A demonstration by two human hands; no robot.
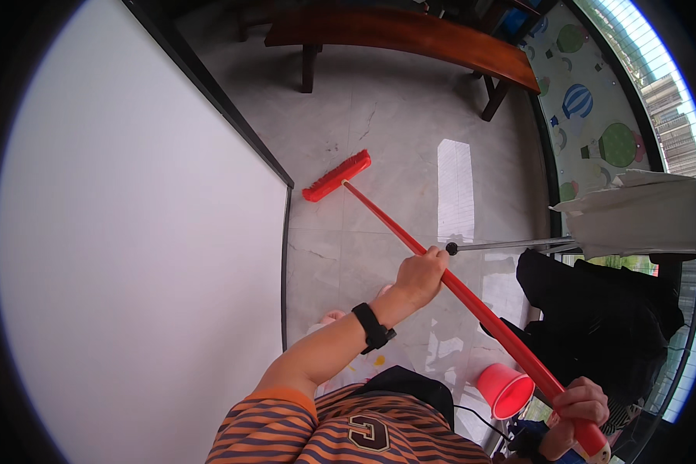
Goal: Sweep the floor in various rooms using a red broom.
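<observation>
A red broom (483, 315) slants across the view, its bristled head (336, 176) resting on the grey tiled floor near the white wall's edge. My left hand (421, 277), with a black watch on the wrist, wraps around the middle of the handle. Close to the handle's top end at the lower right, my right hand (580, 410) is closed around it. Small dark specks (331, 147) and streaks lie on the floor just beyond the broom head.
A white wall panel (147, 201) with a dark edge fills the left. A wooden bench (402, 35) spans the back. To the right are a metal pole (510, 245), a white cover (634, 215), black cloth (595, 317) and a red bucket (504, 389) by my right hand.
</observation>
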